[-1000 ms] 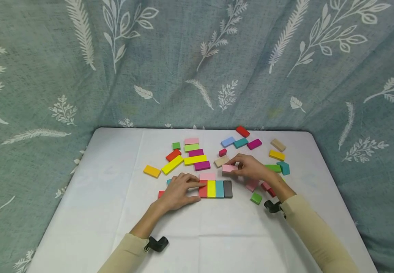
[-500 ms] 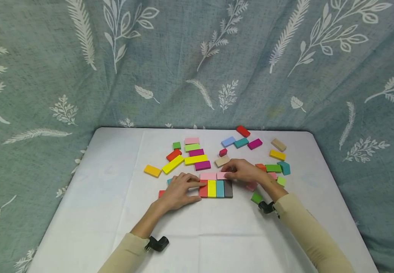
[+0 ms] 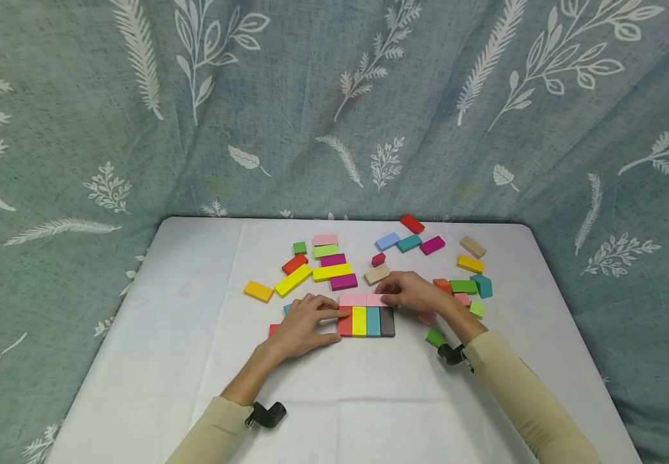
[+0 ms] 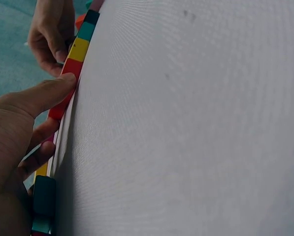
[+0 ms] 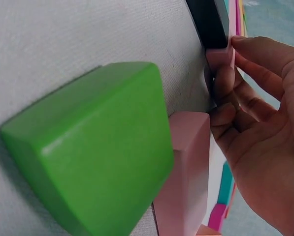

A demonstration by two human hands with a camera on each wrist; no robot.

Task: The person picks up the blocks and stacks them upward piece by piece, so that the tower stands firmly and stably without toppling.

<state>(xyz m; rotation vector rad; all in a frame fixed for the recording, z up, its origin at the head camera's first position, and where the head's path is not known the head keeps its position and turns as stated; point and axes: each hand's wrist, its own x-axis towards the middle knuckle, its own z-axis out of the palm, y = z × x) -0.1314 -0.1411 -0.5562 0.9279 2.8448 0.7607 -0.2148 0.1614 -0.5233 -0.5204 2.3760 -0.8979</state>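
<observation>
Red [image 3: 345, 327], yellow [image 3: 359, 321], teal [image 3: 373, 321] and dark grey [image 3: 387, 321] wooden blocks stand side by side in a row. Along its far side lies a pink block [image 3: 352, 300], with a second pink block [image 3: 374, 300] end to end to its right. My right hand [image 3: 417, 291] pinches that second pink block near its right end. The left hand [image 3: 301, 327] holds the red block at the row's left end, its thumb [image 4: 63, 84] against the near side in the left wrist view. Fingers cover part of both held blocks.
Loose blocks lie behind the row, including a long yellow block [image 3: 331, 271] and a beige block [image 3: 377, 274]. Right of the row, a green block [image 3: 436, 336] lies near the right wrist. An orange-yellow block [image 3: 258, 290] is at the left. A patterned curtain [image 3: 288, 96] hangs behind the table.
My right hand has brought the second pink block toward me and down, against the row's far side and the first pink block. The left hand has stayed in place.
</observation>
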